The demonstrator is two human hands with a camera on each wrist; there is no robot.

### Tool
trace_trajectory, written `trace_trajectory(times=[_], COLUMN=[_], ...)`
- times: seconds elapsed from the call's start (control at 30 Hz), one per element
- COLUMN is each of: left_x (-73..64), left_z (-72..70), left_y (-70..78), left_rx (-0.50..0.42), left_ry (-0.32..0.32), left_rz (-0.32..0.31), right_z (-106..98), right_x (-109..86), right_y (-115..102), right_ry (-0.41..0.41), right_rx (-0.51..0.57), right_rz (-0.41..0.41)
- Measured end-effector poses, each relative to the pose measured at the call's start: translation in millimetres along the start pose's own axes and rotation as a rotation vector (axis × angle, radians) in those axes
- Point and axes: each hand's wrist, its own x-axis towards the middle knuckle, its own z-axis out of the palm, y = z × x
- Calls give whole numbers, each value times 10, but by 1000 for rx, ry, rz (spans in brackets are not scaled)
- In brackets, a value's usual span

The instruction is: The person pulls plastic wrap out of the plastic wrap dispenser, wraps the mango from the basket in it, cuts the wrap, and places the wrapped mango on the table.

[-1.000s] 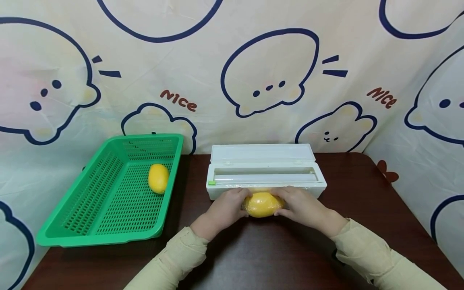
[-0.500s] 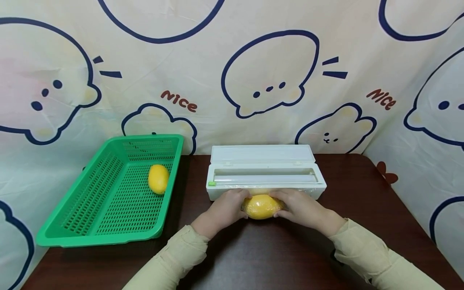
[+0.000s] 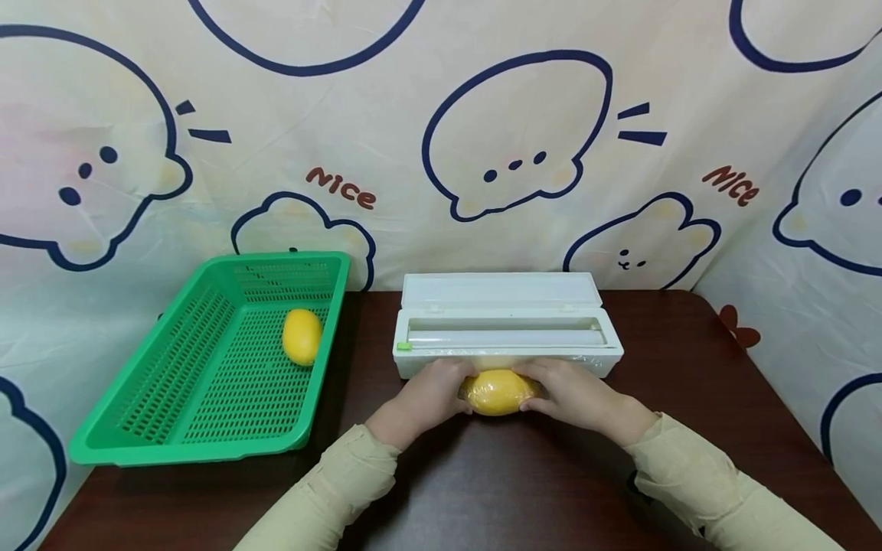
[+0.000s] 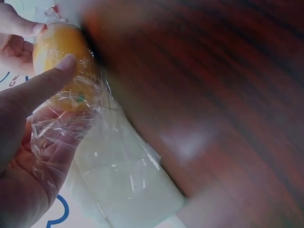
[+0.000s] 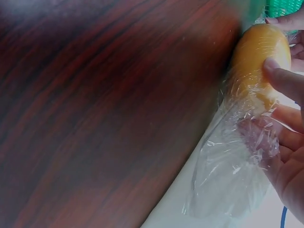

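A yellow lemon (image 3: 499, 392) with clear plastic wrap around it is held between both hands, in front of a white cling film box (image 3: 508, 321). My left hand (image 3: 436, 392) grips its left end, thumb on the near side. On the right end, my right hand (image 3: 575, 392) holds it the same way. Loose, crinkled cling film (image 4: 61, 128) hangs over the left fingers in the left wrist view. In the right wrist view, more film (image 5: 237, 156) spreads across the right fingers and along the box. The box lid stands open, with a roll inside.
A green perforated basket (image 3: 213, 383) stands at the left, with another lemon (image 3: 302, 337) inside near its right wall. The dark wooden table (image 3: 524, 490) extends to the patterned cloth backdrop (image 3: 510, 252) behind the box.
Both hands and the wrapped lemon have come down very slightly toward the near side, away from the box. The grip looks the same, and the basket and box have not moved.
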Motion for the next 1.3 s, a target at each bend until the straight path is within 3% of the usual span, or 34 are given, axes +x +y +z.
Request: trace_trajectory(times=[0.33, 0.67, 1.0, 1.3], left_x=[2, -21, -44, -62], left_z=[-55, -50, -43, -71], left_y=[88, 88, 102, 93], left_rx=[13, 60, 119, 50], left_ry=[-74, -22, -15, 10], left_rz=[-56, -35, -48, -49], right_z=[-13, -34, -9, -43], right_x=[11, 44, 11, -3], right_y=[-22, -50, -84, -85], right_ry=[-11, -9, 11, 11], right_rx=[-33, -22, -61, -125], right_rz=[7, 35, 46, 9])
